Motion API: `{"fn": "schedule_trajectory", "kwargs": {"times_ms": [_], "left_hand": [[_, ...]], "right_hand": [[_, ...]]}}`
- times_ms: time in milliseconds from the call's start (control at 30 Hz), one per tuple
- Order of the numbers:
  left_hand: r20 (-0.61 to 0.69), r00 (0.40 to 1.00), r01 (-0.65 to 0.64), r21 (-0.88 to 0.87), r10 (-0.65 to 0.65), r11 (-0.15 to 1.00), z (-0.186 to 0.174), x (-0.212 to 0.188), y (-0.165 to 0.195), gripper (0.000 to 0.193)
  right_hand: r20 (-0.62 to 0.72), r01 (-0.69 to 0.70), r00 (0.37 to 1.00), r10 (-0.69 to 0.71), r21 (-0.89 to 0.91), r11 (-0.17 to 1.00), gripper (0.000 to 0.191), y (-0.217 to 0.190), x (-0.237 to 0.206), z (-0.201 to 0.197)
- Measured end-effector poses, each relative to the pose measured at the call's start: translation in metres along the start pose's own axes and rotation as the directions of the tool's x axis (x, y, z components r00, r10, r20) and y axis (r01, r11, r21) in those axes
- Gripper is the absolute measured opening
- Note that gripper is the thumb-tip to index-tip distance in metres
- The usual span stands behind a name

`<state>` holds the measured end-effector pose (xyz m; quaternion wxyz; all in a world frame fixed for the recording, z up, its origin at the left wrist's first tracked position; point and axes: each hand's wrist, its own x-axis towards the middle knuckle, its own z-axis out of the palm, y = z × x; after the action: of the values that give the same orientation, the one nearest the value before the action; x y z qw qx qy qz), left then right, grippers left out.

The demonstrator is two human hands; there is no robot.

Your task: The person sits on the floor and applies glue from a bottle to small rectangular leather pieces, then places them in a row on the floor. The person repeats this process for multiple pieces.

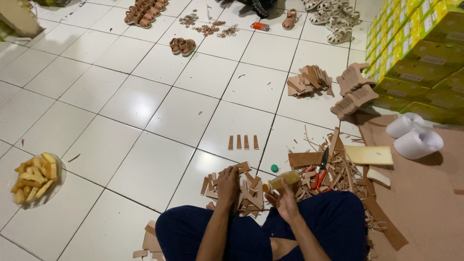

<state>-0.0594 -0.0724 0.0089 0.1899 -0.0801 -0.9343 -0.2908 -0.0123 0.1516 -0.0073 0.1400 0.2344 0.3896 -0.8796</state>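
Seated on white tiled floor (pixel 145 106). Left hand (pixel 227 186) pressed flat, fingers released, on pile of brown leather strips (pixel 244 186); right hand (pixel 287 200) grasping small yellow bottle (pixel 282 181). Red-handled scissors (pixel 320 171) nearby.

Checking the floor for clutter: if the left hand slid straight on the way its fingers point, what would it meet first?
The left hand rests on a pile of brown cut pieces. Straight ahead, probably the four upright strips, though depth is unclear.

Dark navy trousers (pixel 338 217), bare forearms, no sleeves visible.
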Motion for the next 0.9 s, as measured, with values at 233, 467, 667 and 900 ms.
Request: {"fn": "schedule_trajectory", "kwargs": {"times_ms": [233, 467, 667, 900], "left_hand": [[0.039, 0.997, 0.060, 0.008, -0.060, 0.998, 0.003, 0.000, -0.004, 0.010], [0.070, 0.984, 0.167, -0.025, -0.164, 0.986, 0.009, 0.003, -0.006, 0.008], [0.053, 0.977, 0.214, -0.292, -0.208, 0.932, -0.003, 0.001, 0.009, 0.017], [0.286, 0.793, 0.587, -0.594, -0.538, 0.550, -0.017, -0.029, 0.012, 0.030]], "right_hand": [[0.015, 0.009, 1.000, -0.009, 0.003, 1.000, 0.054, 0.002, 0.005, -0.002], [0.021, 0.015, 1.000, -0.015, 0.005, 1.000, 0.052, 0.003, 0.006, -0.003], [-0.073, -0.036, 0.997, 0.035, -0.020, 0.999, 0.052, 0.000, 0.002, 0.001], [0.029, 0.035, 0.999, -0.035, 0.003, 0.999, 0.058, 0.004, 0.005, -0.005]]}}
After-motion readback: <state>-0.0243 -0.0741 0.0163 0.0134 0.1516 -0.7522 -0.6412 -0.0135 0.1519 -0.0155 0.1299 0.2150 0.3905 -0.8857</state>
